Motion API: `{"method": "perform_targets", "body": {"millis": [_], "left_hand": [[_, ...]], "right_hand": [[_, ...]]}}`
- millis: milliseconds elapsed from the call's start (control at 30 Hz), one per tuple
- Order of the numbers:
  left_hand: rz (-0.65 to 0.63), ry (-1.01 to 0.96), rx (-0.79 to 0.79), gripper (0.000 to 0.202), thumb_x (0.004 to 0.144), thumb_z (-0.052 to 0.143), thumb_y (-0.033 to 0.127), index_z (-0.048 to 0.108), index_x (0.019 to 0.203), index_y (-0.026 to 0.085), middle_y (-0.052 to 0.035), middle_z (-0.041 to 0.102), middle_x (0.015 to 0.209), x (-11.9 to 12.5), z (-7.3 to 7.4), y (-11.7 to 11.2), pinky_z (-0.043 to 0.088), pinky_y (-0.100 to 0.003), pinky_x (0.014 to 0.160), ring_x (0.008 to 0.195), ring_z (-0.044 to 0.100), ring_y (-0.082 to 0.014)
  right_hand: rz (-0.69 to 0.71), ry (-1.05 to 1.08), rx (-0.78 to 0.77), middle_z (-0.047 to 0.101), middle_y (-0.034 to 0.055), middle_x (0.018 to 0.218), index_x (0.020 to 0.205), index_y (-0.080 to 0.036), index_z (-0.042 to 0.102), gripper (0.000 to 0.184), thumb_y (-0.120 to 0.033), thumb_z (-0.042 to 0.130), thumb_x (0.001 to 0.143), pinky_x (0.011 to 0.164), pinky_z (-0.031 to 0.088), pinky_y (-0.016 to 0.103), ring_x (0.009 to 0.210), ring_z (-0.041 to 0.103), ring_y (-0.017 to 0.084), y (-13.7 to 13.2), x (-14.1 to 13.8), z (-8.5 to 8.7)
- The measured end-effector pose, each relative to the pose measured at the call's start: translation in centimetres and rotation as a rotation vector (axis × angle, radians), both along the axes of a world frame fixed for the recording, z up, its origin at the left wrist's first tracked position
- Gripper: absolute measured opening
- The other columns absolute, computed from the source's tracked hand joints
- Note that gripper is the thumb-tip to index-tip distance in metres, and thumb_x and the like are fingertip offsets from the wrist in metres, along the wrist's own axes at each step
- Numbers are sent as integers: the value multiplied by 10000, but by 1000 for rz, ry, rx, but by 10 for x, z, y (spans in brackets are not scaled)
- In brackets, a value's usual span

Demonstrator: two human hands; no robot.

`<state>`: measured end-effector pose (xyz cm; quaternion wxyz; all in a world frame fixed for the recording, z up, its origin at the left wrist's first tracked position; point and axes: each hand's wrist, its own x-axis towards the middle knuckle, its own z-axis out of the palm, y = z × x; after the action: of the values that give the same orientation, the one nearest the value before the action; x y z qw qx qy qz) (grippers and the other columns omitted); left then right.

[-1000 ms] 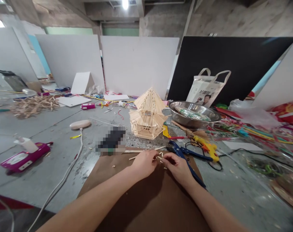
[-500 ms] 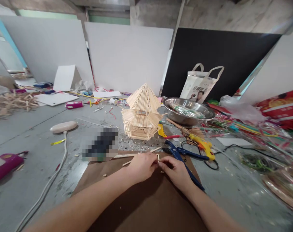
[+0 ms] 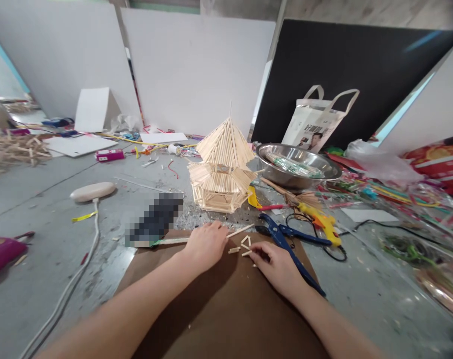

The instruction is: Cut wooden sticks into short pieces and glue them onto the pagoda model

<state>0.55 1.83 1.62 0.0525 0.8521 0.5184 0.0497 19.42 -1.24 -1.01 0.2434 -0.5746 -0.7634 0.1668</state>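
My left hand (image 3: 206, 244) rests on the far edge of a brown cardboard sheet (image 3: 226, 319), its fingers curled over a long thin wooden stick (image 3: 170, 241). My right hand (image 3: 275, 264) lies to its right on the sheet, fingers pinched at a few short cut stick pieces (image 3: 243, 247) lying between the two hands. Whether it grips one I cannot make out. A pagoda model (image 3: 222, 167) built of wooden sticks stands on the floor just beyond the hands.
Blue-handled cutters (image 3: 286, 239) lie right of my right hand, a yellow glue gun (image 3: 322, 222) with a black cord beyond them. A steel bowl (image 3: 297, 167), a tote bag (image 3: 318, 124) and colourful clutter fill the right. A white cable (image 3: 80, 269) runs on the left.
My hands, touching over a small piece before, have drawn apart; the left slid left onto the long stick. Short pieces now lie between them. The view tilted down slightly.
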Motion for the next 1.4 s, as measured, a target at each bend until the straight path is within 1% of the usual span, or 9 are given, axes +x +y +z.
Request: {"method": "perform_targets", "body": {"millis": [100, 367, 467, 733, 900, 1033, 1200, 1300, 1400], "left_hand": [[59, 35, -18, 234, 815, 329, 289, 540, 862, 199, -63, 538, 902, -7, 2, 7, 437, -310, 684, 858, 528, -196], [55, 46, -4, 240, 814, 337, 305, 550, 832, 194, -59, 537, 887, -12, 6, 6, 432, -336, 710, 873, 513, -202], [8, 53, -11, 218, 791, 393, 336, 548, 853, 195, -66, 534, 901, -6, 2, 1, 437, -339, 699, 893, 504, -218], [84, 73, -62, 247, 836, 288, 246, 525, 861, 180, -75, 542, 899, 2, -10, -1, 440, -314, 672, 822, 547, -190], [84, 60, 1, 245, 835, 260, 188, 504, 852, 170, -83, 546, 891, -1, -1, -3, 447, -338, 637, 859, 523, -222], [67, 84, 12, 252, 843, 249, 195, 497, 874, 165, -94, 544, 886, -2, 5, -5, 442, -355, 669, 881, 503, -224], [37, 69, -12, 281, 840, 285, 324, 514, 888, 168, -97, 534, 905, 7, -6, -7, 451, -338, 656, 882, 499, -229], [-15, 65, -3, 251, 840, 291, 265, 520, 881, 170, -88, 541, 889, 12, -13, -8, 449, -328, 653, 857, 513, -219], [-44, 64, 10, 219, 827, 300, 174, 514, 871, 171, -77, 548, 884, 11, -12, -9, 442, -318, 649, 847, 521, -214]], "right_hand": [[-6, 4, 10, 638, 23, 729, 832, -192, 594, 190, -291, 452, 753, 597, 433, 251, 638, 572, 138, 1, 1, -2], [-8, 34, 48, 638, 24, 730, 772, -207, 592, 182, -282, 425, 768, 602, 427, 260, 646, 566, 146, 0, 2, 5], [-16, 38, 44, 638, 17, 749, 769, -210, 593, 195, -296, 418, 777, 633, 421, 258, 681, 569, 146, 0, 4, 6], [-70, 46, 87, 637, 15, 746, 761, -203, 590, 177, -275, 428, 770, 620, 416, 251, 654, 562, 137, 2, 9, 7], [-72, 47, 107, 637, 16, 739, 755, -202, 585, 178, -276, 424, 772, 613, 416, 251, 647, 559, 137, 1, 9, 9], [-59, 45, 90, 640, 15, 751, 776, -207, 588, 190, -292, 417, 778, 609, 418, 252, 653, 563, 139, 1, 8, 8], [-20, 24, 57, 644, 20, 765, 792, -211, 597, 212, -295, 403, 785, 654, 419, 269, 702, 576, 153, 3, 8, 4], [7, 16, 41, 646, 18, 788, 799, -214, 599, 218, -297, 398, 790, 680, 414, 272, 735, 577, 154, 4, 8, 3], [12, -6, 29, 647, 22, 793, 791, -213, 600, 223, -305, 397, 790, 686, 411, 282, 750, 576, 162, 4, 8, 3]]}}
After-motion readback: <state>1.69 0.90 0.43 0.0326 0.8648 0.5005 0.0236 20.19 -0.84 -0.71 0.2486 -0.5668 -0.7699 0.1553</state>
